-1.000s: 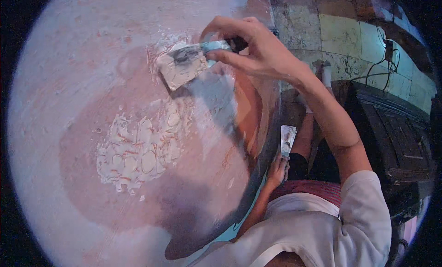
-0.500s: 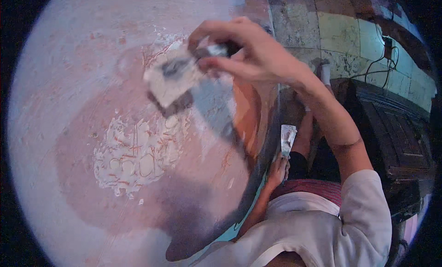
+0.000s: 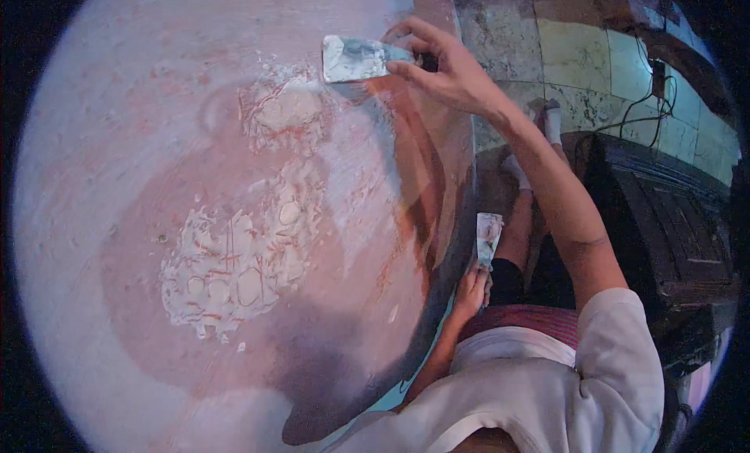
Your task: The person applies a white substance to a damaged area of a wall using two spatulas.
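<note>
My right hand point(image 3: 445, 66) pinches a putty knife point(image 3: 351, 60) by its handle. Its wide blade, smeared with white filler, lies at or just off the pinkish wall point(image 3: 70, 187); whether it touches, I cannot tell. Below and left of the blade is a pale filler patch point(image 3: 285, 109) with rough edges. Lower down spreads a larger, uneven filler patch point(image 3: 223, 285) with ridges and smooth spots. At my waist my left hand point(image 3: 472, 291) is closed around a second putty knife point(image 3: 489, 238), blade upward and coated with filler.
A dark wooden piece of furniture point(image 3: 664, 226) stands to the right. Behind it, black cables point(image 3: 656, 113) hang by stone-like tiles point(image 3: 578, 62). My legs point(image 3: 519, 226) are close beside the wall, whose right part is orange-brown point(image 3: 418, 164).
My right hand has moved up and right with its putty knife, baring the upper filler patch. The blade has turned nearly level. My left hand stays at my waist.
</note>
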`<control>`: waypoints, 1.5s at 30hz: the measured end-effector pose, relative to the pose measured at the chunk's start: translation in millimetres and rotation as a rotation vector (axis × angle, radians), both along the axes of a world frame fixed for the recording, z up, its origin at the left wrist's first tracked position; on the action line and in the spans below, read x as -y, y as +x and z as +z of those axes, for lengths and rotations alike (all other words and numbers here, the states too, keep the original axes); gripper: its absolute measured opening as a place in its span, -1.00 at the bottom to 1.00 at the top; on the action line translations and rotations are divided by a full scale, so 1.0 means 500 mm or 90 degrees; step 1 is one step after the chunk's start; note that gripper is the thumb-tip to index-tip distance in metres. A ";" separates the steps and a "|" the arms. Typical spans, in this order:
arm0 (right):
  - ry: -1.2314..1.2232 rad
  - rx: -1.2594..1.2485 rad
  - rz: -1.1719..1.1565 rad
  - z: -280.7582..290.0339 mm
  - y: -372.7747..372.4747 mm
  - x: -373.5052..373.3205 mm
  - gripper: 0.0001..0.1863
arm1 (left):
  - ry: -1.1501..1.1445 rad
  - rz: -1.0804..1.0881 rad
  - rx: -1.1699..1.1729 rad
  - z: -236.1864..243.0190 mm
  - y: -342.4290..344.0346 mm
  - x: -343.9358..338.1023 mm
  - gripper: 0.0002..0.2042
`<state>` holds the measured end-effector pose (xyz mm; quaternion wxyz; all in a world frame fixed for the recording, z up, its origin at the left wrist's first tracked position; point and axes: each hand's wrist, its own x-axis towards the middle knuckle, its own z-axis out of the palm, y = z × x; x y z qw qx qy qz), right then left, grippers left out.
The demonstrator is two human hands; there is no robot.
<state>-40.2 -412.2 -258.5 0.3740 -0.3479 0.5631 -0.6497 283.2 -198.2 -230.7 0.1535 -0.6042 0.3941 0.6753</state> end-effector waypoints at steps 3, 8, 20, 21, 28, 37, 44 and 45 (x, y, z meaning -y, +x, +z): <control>-0.024 0.073 0.034 -0.001 0.019 0.000 -0.63 | -0.018 0.012 0.014 0.013 -0.002 0.000 -0.77; -0.025 0.085 0.017 -0.012 0.040 0.007 -0.65 | 0.009 -0.001 0.026 0.021 -0.017 0.015 -0.77; -0.086 0.291 0.092 0.024 0.009 0.019 -0.66 | -0.003 -0.003 -0.011 -0.004 -0.022 0.011 -0.79; -0.103 0.230 0.062 0.018 -0.003 0.017 -0.67 | -0.001 0.001 -0.020 -0.003 -0.023 0.011 -0.79; -0.061 0.127 0.104 0.018 0.000 0.027 -0.69 | 0.030 0.031 0.011 -0.011 -0.010 0.010 -0.77; -0.143 0.221 0.113 0.071 -0.008 0.012 -0.65 | 0.052 0.032 0.027 -0.014 -0.030 -0.001 -0.76; 0.020 0.095 0.105 0.078 0.089 -0.071 -0.58 | 0.010 0.027 0.001 -0.008 0.002 0.009 -0.76; 0.025 0.092 0.102 0.081 0.096 -0.081 -0.58 | 0.000 0.008 0.001 -0.002 -0.011 0.010 -0.77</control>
